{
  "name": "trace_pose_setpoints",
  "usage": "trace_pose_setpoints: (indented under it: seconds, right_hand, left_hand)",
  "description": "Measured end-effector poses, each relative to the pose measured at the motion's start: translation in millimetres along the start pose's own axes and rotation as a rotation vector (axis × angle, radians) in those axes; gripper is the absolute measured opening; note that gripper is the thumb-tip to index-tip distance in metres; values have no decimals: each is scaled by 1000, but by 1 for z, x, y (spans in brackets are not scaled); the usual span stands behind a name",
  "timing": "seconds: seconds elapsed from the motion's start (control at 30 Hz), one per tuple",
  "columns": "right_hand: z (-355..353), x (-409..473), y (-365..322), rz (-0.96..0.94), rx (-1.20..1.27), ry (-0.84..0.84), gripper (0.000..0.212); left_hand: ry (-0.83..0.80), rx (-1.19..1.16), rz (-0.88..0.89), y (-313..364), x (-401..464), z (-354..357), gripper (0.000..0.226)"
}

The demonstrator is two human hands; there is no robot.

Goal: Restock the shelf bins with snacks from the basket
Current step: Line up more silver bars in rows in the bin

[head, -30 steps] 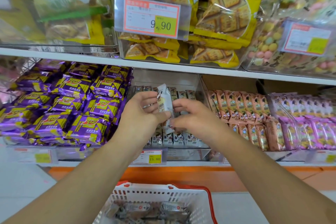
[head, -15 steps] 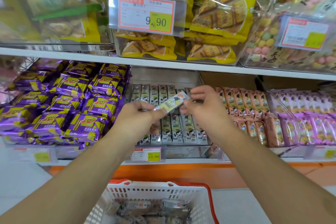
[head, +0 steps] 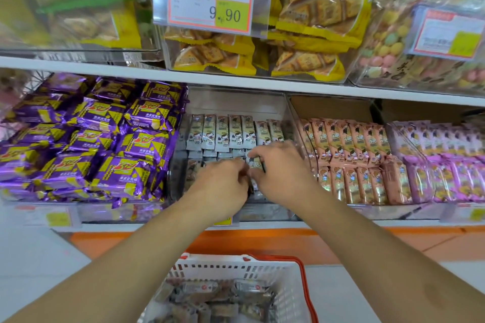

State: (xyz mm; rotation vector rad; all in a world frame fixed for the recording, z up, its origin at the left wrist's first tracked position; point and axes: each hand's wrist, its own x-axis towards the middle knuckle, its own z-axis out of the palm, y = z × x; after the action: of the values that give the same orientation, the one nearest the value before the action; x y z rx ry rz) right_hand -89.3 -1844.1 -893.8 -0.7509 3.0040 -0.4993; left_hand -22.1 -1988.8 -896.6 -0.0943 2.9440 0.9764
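Both hands are down in the clear middle shelf bin [head: 294,110], over its front rows of small white snack packs [head: 228,132]. My right hand [head: 279,169] pinches one white snack pack [head: 254,162] between thumb and fingers. My left hand [head: 219,182] meets it from the left, fingertips curled onto the same pack's lower end. A white basket with a red rim [head: 262,269] sits below the shelf, holding several grey and brown snack packs [head: 217,296].
Purple snack packs [head: 99,139] fill the bin to the left, peach packs [head: 349,160] and pink packs [head: 441,162] the bins to the right. The shelf above holds yellow cracker bags [head: 309,34] and a 9.90 price tag [head: 212,1]. An orange base strip [head: 262,241] runs under the shelf.
Both hands have dropped from mid-air in front of the bin down into its front rows, carrying the white pack with them. The camera has moved closer and tilted.
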Motion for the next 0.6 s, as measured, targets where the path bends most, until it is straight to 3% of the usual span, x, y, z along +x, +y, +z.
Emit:
trace_pose_setpoints:
  seconds: [0.2, 0.3, 0.37, 0.43, 0.47, 0.53, 0.6]
  right_hand:
    - [0, -1, -1, -25, -151, 30, 42]
    - [-18, -11, -15, -19, 53, 33, 27]
    - [-45, -24, -31, -30, 180, -51, 21]
    - [-63, -47, -48, -25, 311, -369, 24]
    - [-62, -61, -54, -34, 330, -553, 24]
    - [-38, -85, -56, -30, 223, -796, 22]
    - [9, -110, -50, -15, 23, -962, 23]
  left_hand:
    - [-38, 95, 12, -3, 3, 3, 30]
    - [156, -33, 63, -1, -13, -6, 15]
    - [223, -37, 108, 7, -35, -23, 8]
    - [50, -12, 99, 10, -62, -34, 13]
    - [-136, -40, 58, 9, -76, -34, 16]
    - [-487, -79, -60, -4, -98, -22, 20]
    - [-695, 68, -118, -33, -118, 6, 24]
